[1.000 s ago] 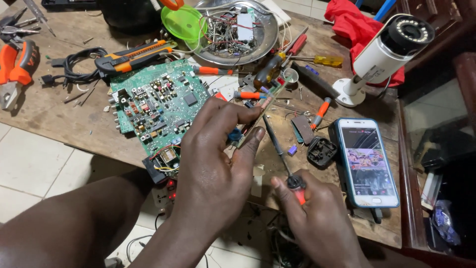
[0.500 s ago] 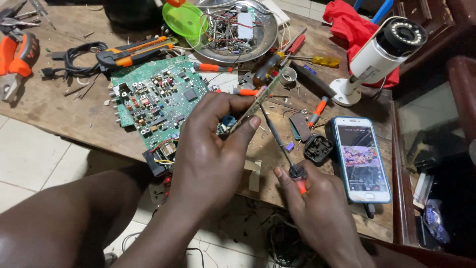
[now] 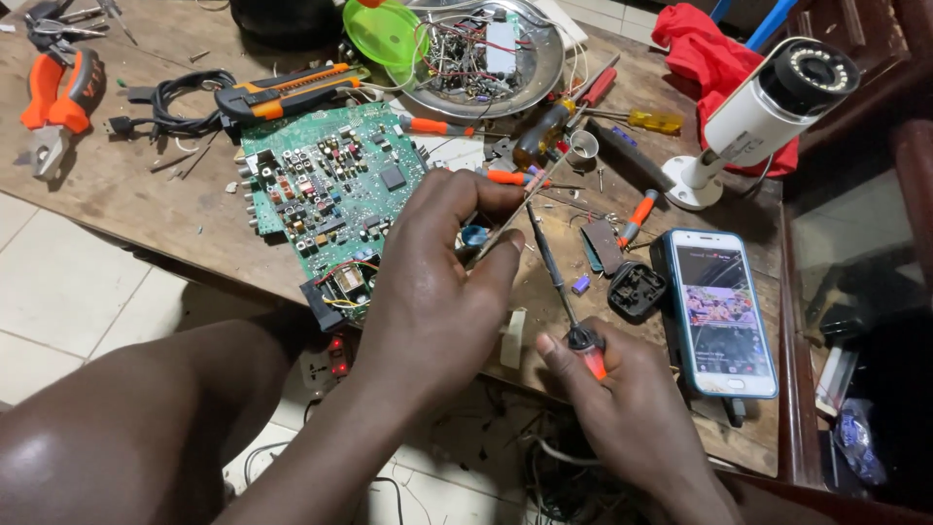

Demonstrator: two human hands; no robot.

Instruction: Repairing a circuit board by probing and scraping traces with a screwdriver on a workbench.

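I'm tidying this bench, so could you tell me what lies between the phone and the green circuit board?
In the head view, between the phone and the green circuit board lie the left hand, the soldering iron, a black plug casing and a small purple part.

Electronics repair bench: circuit board (image 3: 330, 194), screwdrivers (image 3: 437, 126)

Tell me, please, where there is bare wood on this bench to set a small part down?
Bare wood shows between the orange pliers and the green circuit board, below the black cable. A smaller patch lies right of the phone, by the bench edge. Around the metal dish, the screwdrivers and both hands it is crowded.
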